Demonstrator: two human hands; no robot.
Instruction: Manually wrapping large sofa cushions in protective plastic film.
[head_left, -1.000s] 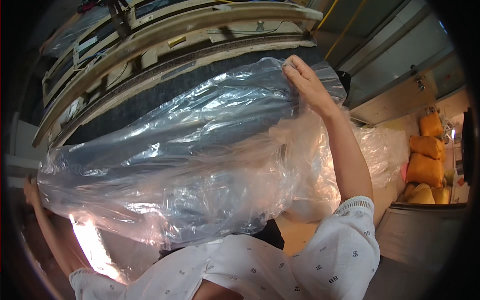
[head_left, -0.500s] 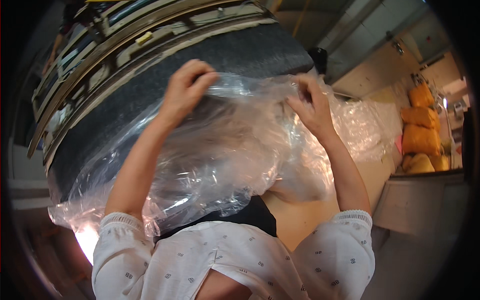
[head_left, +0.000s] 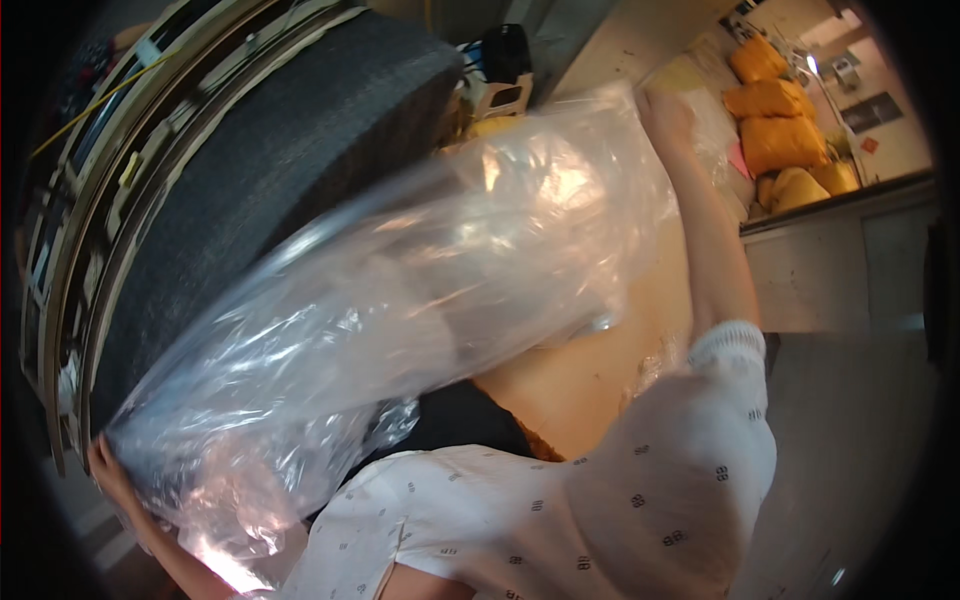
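Observation:
A large sheet of clear plastic film (head_left: 400,290) is stretched between my two hands, running from the lower left up to the upper right. My left hand (head_left: 108,468) is closed on its left end, far out at the lower left. At the upper right my right hand (head_left: 665,118) grips the other end, its fingers partly blurred. The film is taut along its far edge and hangs in loose, shiny folds near my body. Beneath it lie the dark grey padded surface (head_left: 300,130) and a tan tabletop (head_left: 560,400).
Slatted rails (head_left: 110,210) curve along the left side. Orange bundles (head_left: 785,140) are stacked at the far right, beside a grey cabinet (head_left: 810,285). A black object (head_left: 506,52) sits beyond the grey surface. More crumpled clear plastic (head_left: 712,130) lies past my right hand.
My hands have moved wide apart, the left down to the lower left and the right up to the right. The film between them has been pulled out straighter. My view has turned rightward.

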